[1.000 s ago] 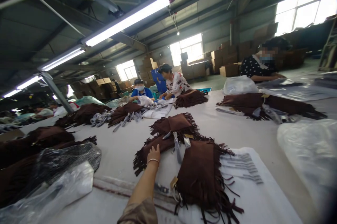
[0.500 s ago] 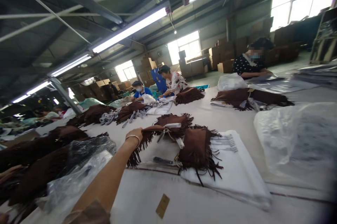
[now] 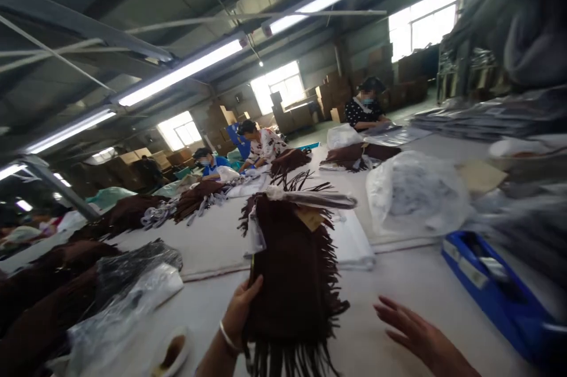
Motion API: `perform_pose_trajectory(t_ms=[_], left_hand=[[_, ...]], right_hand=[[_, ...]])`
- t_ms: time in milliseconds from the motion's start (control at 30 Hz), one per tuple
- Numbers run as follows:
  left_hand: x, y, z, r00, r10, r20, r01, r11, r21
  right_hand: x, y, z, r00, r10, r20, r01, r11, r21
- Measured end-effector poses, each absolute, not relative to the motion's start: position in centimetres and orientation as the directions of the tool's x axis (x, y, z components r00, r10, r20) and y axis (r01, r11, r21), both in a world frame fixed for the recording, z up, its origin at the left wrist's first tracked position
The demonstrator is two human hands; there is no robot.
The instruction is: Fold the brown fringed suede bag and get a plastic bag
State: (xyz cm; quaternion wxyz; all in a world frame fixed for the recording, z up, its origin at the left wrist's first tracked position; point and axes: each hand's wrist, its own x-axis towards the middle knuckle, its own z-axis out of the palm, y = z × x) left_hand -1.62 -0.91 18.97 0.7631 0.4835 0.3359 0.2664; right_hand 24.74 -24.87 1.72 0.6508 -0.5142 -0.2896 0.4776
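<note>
My left hand (image 3: 239,313), with a bangle on the wrist, grips the left edge of a stack of brown fringed bags (image 3: 292,265) and holds it upright above the white table (image 3: 398,282). A tan tag and a grey strap lie on top of the stack. My right hand (image 3: 414,332) hovers open, fingers spread, just right of the stack and holds nothing.
A blue bin (image 3: 496,288) sits at the right. A clear plastic bag (image 3: 416,197) lies behind it, and more plastic wrap (image 3: 128,294) and brown bags (image 3: 44,288) are at the left. Three people (image 3: 266,143) work further along the table, with cardboard boxes behind.
My left hand has pulled the brown fringed bags off the pile toward me and raised them. My right hand has come into view. The camera swung right, showing the blue bin.
</note>
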Motion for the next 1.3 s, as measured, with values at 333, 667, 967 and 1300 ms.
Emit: perform_pose_trajectory(t_ms=[333, 667, 967, 1300], left_hand=[[4.6, -15.7, 1.1, 0.767, 0.434, -0.473, 0.002, 0.735, 0.678], [4.8, -16.2, 4.4, 0.775, 0.580, -0.252, -0.190, 0.594, 0.782], [4.2, -6.1, 18.4, 0.810, 0.584, -0.049, -0.007, 0.093, 0.996], [5.5, -9.0, 18.6, 0.810, 0.569, 0.143, 0.490, -0.790, 0.368]], right_hand=[[23.0, -25.5, 3.1, 0.453, 0.838, -0.303, -0.504, -0.039, -0.863], [24.4, -22.7, 11.0, 0.329, 0.944, -0.033, -0.159, 0.021, -0.987], [20.5, -22.6, 19.7, 0.592, 0.795, 0.136, -0.114, 0.249, -0.962], [20.8, -26.1, 9.9, 0.293, 0.869, -0.399, -0.386, -0.274, -0.881]])
